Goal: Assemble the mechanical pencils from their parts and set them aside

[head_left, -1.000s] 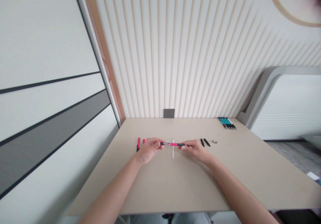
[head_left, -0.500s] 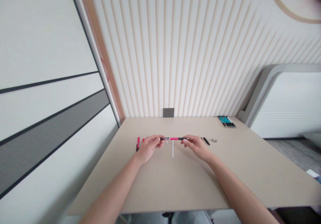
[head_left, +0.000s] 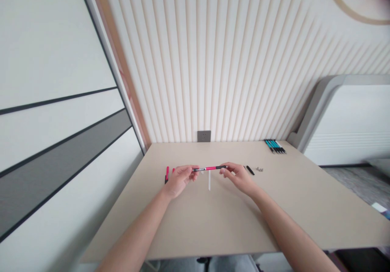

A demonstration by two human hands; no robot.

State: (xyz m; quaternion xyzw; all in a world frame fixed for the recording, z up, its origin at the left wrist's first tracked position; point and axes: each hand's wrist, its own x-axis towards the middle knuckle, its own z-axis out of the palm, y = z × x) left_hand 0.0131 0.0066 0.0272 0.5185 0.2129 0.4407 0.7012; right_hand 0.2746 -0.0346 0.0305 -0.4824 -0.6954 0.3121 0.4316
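Observation:
A pink and black pen (head_left: pixel 210 168) is held level above the table, stretched between my two hands. My left hand (head_left: pixel 182 177) pinches its black left end between thumb and fingers. At the other end, my right hand (head_left: pixel 236 173) grips the black part near the tip. Below the pen, thin whitish sticks (head_left: pixel 209 181) lie on the table. Pink pen parts (head_left: pixel 167 172) with black ends lie just left of my left hand, partly hidden by it. To the right of my right hand are a black pen part (head_left: pixel 250 170) and several small metallic pieces (head_left: pixel 259 169).
Several teal and black pens (head_left: pixel 275 146) lie in a row at the back right of the beige table (head_left: pixel 231 223). A dark wall socket (head_left: pixel 204 136) sits on the ribbed wall behind. A white cabinet (head_left: pixel 61 162) stands at the left.
The pen has tilted slightly, its left end a little lower, and both hands keep hold of it. The camera view has shifted a little.

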